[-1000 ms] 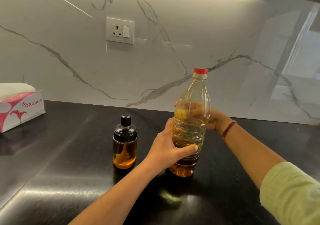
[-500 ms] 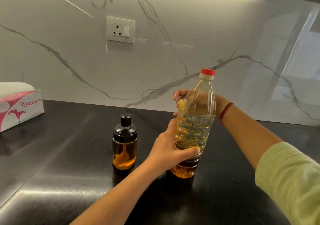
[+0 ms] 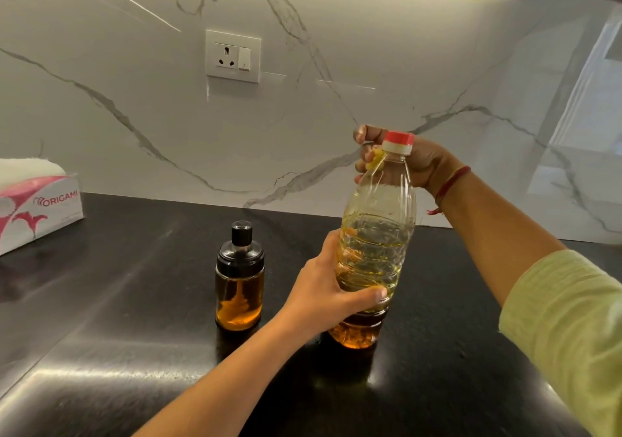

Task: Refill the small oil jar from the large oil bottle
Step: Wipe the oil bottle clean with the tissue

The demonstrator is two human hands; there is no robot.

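We read "ORIGAMI" in pink on tissue box [image 3: 40, 211], far left of counter; no other legible text.

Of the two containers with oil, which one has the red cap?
The large oil bottle, held by both hands, has the red cap. The small oil jar to its left has a black lid and stands untouched.
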